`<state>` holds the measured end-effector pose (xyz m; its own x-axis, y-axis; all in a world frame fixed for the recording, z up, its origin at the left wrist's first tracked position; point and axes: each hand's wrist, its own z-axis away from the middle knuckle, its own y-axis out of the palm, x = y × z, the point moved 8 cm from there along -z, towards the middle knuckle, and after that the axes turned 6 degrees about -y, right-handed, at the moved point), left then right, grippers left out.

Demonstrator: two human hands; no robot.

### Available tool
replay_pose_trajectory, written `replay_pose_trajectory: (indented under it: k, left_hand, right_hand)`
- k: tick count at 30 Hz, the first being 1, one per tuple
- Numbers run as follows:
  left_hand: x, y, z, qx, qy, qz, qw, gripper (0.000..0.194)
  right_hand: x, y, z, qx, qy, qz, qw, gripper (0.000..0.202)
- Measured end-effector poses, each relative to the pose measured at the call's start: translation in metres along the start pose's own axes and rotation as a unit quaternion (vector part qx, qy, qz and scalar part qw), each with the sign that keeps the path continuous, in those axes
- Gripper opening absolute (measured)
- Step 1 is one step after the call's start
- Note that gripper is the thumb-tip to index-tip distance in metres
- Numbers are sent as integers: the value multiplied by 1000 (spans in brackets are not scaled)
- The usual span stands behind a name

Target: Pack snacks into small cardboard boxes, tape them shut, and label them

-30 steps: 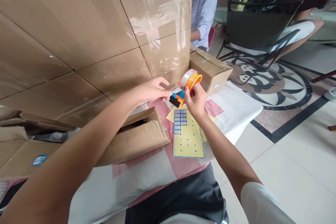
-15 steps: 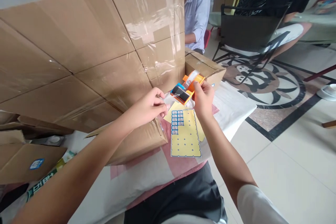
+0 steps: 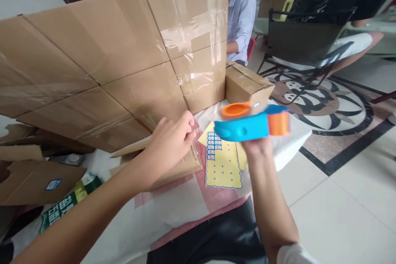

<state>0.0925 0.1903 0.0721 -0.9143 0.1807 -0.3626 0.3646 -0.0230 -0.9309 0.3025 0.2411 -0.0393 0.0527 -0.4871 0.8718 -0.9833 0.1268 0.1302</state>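
Observation:
A blue and orange plastic device (image 3: 247, 128), blurred by motion, is held on its side in my right hand (image 3: 259, 147), above the right part of the table. Most of the right hand's fingers are hidden behind it. My left hand (image 3: 175, 142) hovers to the left with curled fingers pressed together; whatever they may pinch is too small to make out. Between and below the hands lies a yellow sheet of labels (image 3: 223, 173), with small blue-edged labels at its upper left. Another yellow sheet (image 3: 203, 137) shows partly beneath it.
A tall taped cardboard wall (image 3: 130, 49) stands behind the left hand. A small carton (image 3: 247, 82) sits at the back right, and an open carton (image 3: 173, 173) lies under my left forearm. A person in a light shirt (image 3: 244, 16) and a person on a chair (image 3: 312, 37) are beyond.
The orange and blue device has moved right and turned, so its blue side now shows. My left hand has turned back-up with its fingers curled in. The head view has shifted slightly.

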Motion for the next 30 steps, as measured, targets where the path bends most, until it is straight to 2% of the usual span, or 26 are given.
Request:
replay_pose_trajectory:
  k: [2,4,6,8,10,12,14,15,17,19,20,22,24,27,30]
  left_hand:
    - [15,-6,15,-5,-21,36,999,10]
    - [32,-12,28,-19,-58,106,992,14]
    - [49,-14,40,-21,-93,169,981,19]
    - [63,-11,50,-8,-116,216,969,21]
    - [74,-8,58,-5,-131,247,960,22]
    - [86,-7,67,-12,-142,267,953,24]
    - [97,-8,77,-18,-151,282,947,25]
    - [102,-8,82,-19,-154,288,945,25]
    - [111,-8,91,-19,-158,302,940,24]
    - [117,-6,100,-13,-166,316,934,23]
    - [118,-5,104,-10,-169,326,930,23]
    - [119,0,109,-4,-174,347,922,24]
    - [119,6,113,-7,-177,368,913,24]
    - [124,13,117,-20,-179,390,903,24]
    - [135,16,125,-29,-165,388,906,26]
  right_hand:
    - [0,-28,-3,-73,-13,-12,997,57]
    - [-9,-31,-11,-97,21,13,995,42]
    - [-16,-12,-25,-90,17,98,991,35]
    - [-23,21,-43,-74,-25,209,975,35]
    - [-41,58,-58,-20,-37,312,949,38]
    - [-67,87,-65,50,-3,363,930,40]
    - [-83,100,-60,107,39,373,921,42]
    - [-83,100,-54,122,53,374,918,41]
    - [-65,96,-38,151,61,364,917,33]
    - [-27,99,-18,204,46,319,924,28]
    - [-1,105,-9,231,26,275,933,34]
    - [52,127,10,308,-13,183,933,38]
    - [92,158,28,398,-49,144,905,29]
    - [116,195,47,483,-86,166,855,15]
    - [118,210,54,520,-116,191,824,18]
